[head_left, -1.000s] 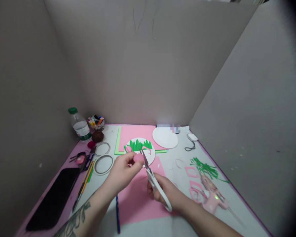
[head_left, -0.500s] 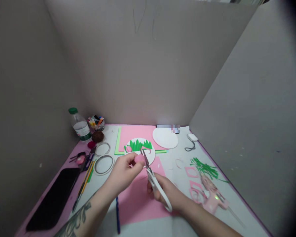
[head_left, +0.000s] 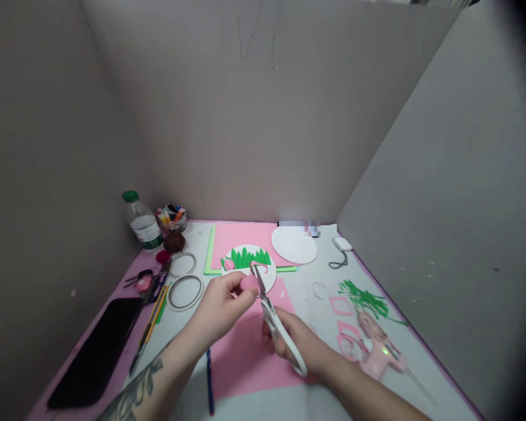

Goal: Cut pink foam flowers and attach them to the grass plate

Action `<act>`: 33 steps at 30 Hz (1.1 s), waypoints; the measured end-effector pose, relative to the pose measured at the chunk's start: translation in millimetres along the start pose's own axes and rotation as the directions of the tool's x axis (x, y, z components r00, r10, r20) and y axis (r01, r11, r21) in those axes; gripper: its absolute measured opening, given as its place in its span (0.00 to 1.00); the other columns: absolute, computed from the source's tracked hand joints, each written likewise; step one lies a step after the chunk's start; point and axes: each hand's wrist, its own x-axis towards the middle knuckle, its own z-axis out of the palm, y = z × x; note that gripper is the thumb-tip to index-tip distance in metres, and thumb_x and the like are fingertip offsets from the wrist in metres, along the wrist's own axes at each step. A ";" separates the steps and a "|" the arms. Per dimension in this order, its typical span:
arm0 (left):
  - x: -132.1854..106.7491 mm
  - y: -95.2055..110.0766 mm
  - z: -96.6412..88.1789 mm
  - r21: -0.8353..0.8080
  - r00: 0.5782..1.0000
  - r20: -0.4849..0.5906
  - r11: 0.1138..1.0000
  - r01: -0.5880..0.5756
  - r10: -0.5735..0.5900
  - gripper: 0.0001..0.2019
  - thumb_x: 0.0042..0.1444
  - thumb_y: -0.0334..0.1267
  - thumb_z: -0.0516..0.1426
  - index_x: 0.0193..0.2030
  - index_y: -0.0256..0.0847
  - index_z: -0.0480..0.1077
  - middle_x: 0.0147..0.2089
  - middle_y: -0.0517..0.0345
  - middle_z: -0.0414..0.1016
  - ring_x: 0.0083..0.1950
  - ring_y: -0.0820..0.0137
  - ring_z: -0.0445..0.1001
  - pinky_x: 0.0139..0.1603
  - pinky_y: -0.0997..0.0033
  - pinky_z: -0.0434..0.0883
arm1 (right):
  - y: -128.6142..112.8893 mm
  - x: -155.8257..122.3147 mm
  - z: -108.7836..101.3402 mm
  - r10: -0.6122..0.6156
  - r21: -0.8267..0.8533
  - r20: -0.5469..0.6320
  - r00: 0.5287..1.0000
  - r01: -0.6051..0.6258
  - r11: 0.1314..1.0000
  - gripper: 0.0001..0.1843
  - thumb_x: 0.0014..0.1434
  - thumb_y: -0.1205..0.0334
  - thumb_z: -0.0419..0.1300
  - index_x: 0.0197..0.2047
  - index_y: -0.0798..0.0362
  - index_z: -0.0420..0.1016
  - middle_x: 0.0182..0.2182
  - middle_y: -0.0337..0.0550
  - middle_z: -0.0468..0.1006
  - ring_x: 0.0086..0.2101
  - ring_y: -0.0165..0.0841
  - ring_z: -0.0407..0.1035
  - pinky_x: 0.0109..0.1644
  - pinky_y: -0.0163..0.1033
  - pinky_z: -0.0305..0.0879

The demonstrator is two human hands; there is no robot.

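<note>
My left hand (head_left: 225, 301) pinches a small rounded pink paper piece (head_left: 249, 283) between thumb and fingers. The white-handled scissors (head_left: 277, 330) are gripped in my right hand (head_left: 291, 339), their blades slightly parted and pointing up and away at the right edge of the pink piece. Both hands are above a pink sheet (head_left: 249, 362) lying on the table. Just beyond the blades is a white disc (head_left: 269, 283) with green grass-shaped cut-outs (head_left: 245, 257) along its upper part. A pink curl of paper lies on the disc near the scissor tips.
On the left are a phone (head_left: 99, 351), tape rolls (head_left: 184, 292), a bottle (head_left: 144, 225) and a cup of pens (head_left: 173, 219). To the right lie a pink glue gun (head_left: 383, 354), green strips (head_left: 366, 298) and pink scraps (head_left: 342, 305). A white oval (head_left: 293, 244) rests at the back.
Hands and scissors hold almost the same place. The blades look slightly closer together, and the pink piece has shifted a touch to the right.
</note>
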 end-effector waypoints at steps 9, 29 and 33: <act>0.1 -1.6 0.3 -0.014 1.000 0.020 1.000 -0.004 0.004 0.10 0.51 0.39 0.54 0.22 0.39 0.62 0.22 0.64 0.60 0.26 0.74 0.58 0.27 0.75 0.57 | 2.8 0.7 -0.6 0.019 0.008 0.008 1.000 -0.020 1.000 0.33 0.46 0.30 0.58 0.34 0.54 0.65 0.30 0.43 0.71 0.29 0.31 0.64 0.32 0.36 0.62; 1.8 -2.1 -2.4 0.069 1.000 -0.020 0.998 0.010 -0.008 0.10 0.51 0.40 0.54 0.23 0.39 0.65 0.22 0.64 0.63 0.26 0.73 0.62 0.28 0.74 0.57 | 15.8 1.3 -0.6 0.036 0.095 0.009 0.999 -0.037 0.995 0.29 0.46 0.36 0.63 0.34 0.54 0.64 0.30 0.41 0.70 0.28 0.30 0.64 0.32 0.37 0.63; 0.8 -1.8 -3.3 0.053 1.000 -0.023 0.998 0.012 -0.011 0.11 0.51 0.41 0.54 0.22 0.39 0.65 0.22 0.64 0.63 0.26 0.73 0.61 0.27 0.74 0.57 | 14.8 1.1 -1.0 0.031 0.088 0.010 0.999 -0.032 0.996 0.29 0.47 0.35 0.62 0.34 0.54 0.63 0.29 0.40 0.70 0.27 0.30 0.64 0.32 0.37 0.63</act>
